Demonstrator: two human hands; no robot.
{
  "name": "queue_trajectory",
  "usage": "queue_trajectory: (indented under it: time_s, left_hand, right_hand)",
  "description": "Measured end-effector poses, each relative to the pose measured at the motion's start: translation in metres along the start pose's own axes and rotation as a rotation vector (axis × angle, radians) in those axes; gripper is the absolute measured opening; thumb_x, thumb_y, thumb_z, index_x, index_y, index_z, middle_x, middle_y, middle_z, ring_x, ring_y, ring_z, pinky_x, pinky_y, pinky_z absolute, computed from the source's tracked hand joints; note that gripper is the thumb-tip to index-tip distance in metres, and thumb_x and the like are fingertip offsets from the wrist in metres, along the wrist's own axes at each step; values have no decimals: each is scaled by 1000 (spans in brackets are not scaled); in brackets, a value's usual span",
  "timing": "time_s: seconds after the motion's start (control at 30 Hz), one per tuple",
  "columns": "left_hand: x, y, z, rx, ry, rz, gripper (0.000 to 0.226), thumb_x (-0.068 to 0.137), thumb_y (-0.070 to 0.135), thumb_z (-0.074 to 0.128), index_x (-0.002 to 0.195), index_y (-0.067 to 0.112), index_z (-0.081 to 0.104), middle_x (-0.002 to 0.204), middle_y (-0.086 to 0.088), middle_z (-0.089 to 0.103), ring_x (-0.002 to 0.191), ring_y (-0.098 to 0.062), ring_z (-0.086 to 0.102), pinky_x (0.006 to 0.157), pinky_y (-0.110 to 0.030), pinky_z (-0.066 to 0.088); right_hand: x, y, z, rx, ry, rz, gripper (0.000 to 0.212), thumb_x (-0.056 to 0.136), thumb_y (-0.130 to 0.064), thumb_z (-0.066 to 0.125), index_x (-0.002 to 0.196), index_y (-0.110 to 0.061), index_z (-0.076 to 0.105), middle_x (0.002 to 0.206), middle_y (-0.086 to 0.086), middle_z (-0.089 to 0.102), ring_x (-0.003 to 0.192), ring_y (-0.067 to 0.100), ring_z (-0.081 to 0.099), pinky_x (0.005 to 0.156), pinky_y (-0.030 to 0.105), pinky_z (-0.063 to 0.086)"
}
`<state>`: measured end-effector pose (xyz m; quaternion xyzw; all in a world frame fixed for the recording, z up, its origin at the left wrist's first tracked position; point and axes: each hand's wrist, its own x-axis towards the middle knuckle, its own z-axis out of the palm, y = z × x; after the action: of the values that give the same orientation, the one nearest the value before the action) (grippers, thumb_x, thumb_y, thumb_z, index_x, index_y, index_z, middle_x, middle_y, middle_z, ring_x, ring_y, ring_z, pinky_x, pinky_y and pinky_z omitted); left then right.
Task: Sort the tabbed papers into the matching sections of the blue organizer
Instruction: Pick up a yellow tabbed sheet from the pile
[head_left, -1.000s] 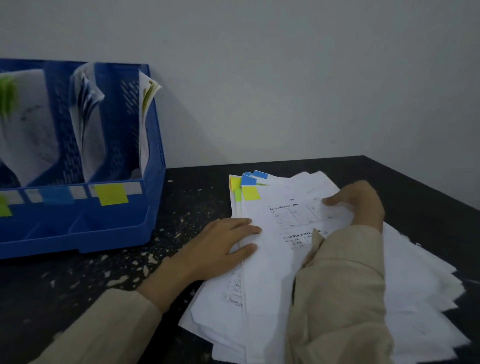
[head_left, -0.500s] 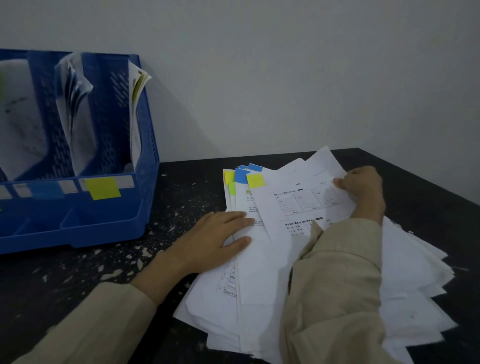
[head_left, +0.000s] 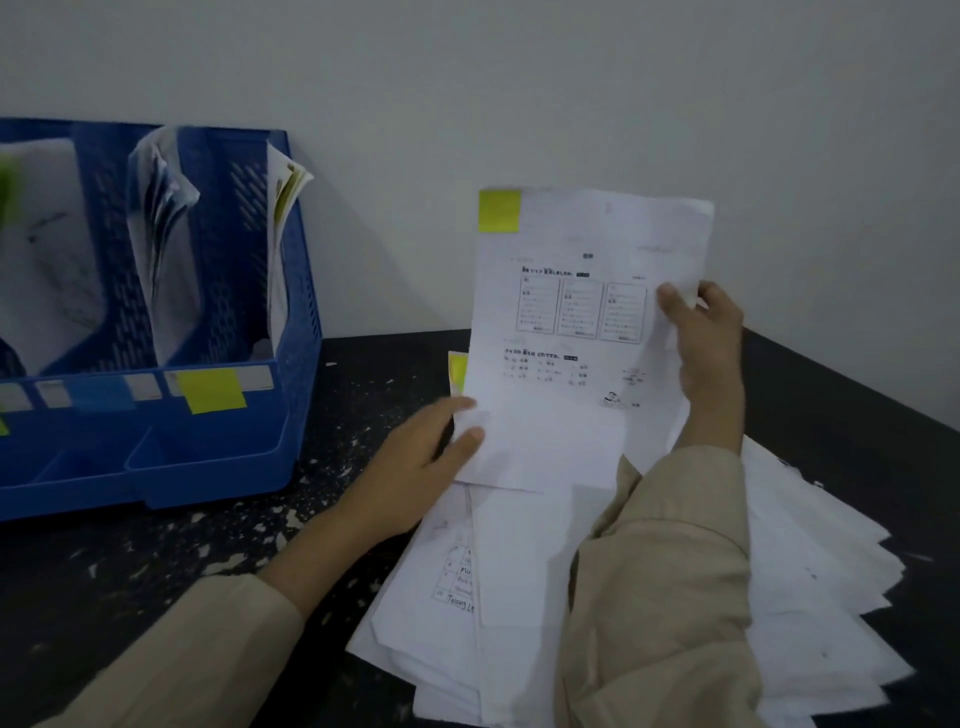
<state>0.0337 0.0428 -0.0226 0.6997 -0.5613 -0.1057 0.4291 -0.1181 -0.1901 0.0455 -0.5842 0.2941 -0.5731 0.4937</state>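
Yellow-tabbed sheet (head_left: 571, 332) upright between hands: left (head_left: 415, 462) pinches bottom, right (head_left: 709, 338) side.

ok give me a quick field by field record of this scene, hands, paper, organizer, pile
left hand: grips the lifted sheet's lower left edge
right hand: grips the sheet's right edge
sheet: printed page held up above the pile, yellow tab at top left
organizer: blue, at left, papers standing in its sections, yellow label on the rightmost section's front
pile: loose white papers spread on the dark table
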Motion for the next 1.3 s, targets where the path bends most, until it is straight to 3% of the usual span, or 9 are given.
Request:
queue_trajectory:
  time_s: [0.13,0.33,0.63,0.83,0.93,1.07,1.13,1.2,1.3]
  left_hand:
    - [11,9,-16,-250,253,-73,42,92,25,54,128,28,34,124,9,50,109,3,50,85,-10,41]
    - [19,23,-40,-353,407,-85,61,93,26,53,145,22,22,129,5,45,117,-9,46,90,-17,39]
    - [16,31,-90,-456,484,-84,22,102,17,36,106,26,56,105,2,62,95,-12,58,81,-24,51]
    - [6,33,-130,-339,668,-68,26,101,20,40,99,0,57,88,-3,59,78,-12,53,72,-28,47]
    - [-5,30,-154,-266,762,-44,23,100,20,42,89,11,59,86,2,62,77,-10,56,74,-29,50]
    - [-19,28,-187,-49,838,-29,32,99,20,43,86,-8,51,77,-19,50,71,-17,44,69,-35,42]
    - [-30,30,-203,60,893,-16,32,99,20,44,78,-2,51,74,-22,49,68,-13,46,67,-31,42]
    - [-44,34,-218,174,975,-1,33,99,20,45,66,14,44,65,-2,42,58,0,40,59,-17,36]
    - [-68,33,-238,322,1094,-6,37,98,21,45,63,20,33,60,5,31,51,-4,29,49,-17,26]
  right_hand:
    - [1,-5,7,135,-49,15,13,91,-13,60,103,-11,59,98,0,68,95,21,66,84,34,54]
    - [-2,-26,31,207,-168,-47,11,93,-10,56,101,-10,64,93,-3,70,81,11,68,69,25,55]
    - [-19,-61,77,232,-483,-117,14,92,-13,55,102,-12,66,94,-3,73,89,17,69,73,28,57]
    - [-32,-84,105,188,-653,-134,15,88,-23,57,98,-20,68,92,-7,74,85,13,69,69,27,58]
    - [-42,-88,126,97,-717,-146,18,93,-18,54,108,-18,63,99,-6,70,88,13,67,73,30,56]
    - [-59,-95,145,-10,-867,-169,21,89,-14,59,109,-21,61,97,-13,68,86,6,66,71,23,56]
    - [-67,-98,151,-42,-927,-208,21,88,-16,60,108,-24,61,99,-15,67,89,4,66,70,19,56]
    - [-74,-100,160,-59,-943,-267,20,88,-23,60,107,-30,61,107,-13,66,98,6,63,80,22,54]
    - [-85,-98,174,-135,-909,-351,23,87,-39,58,110,-45,55,126,-12,51,116,5,47,98,27,36]
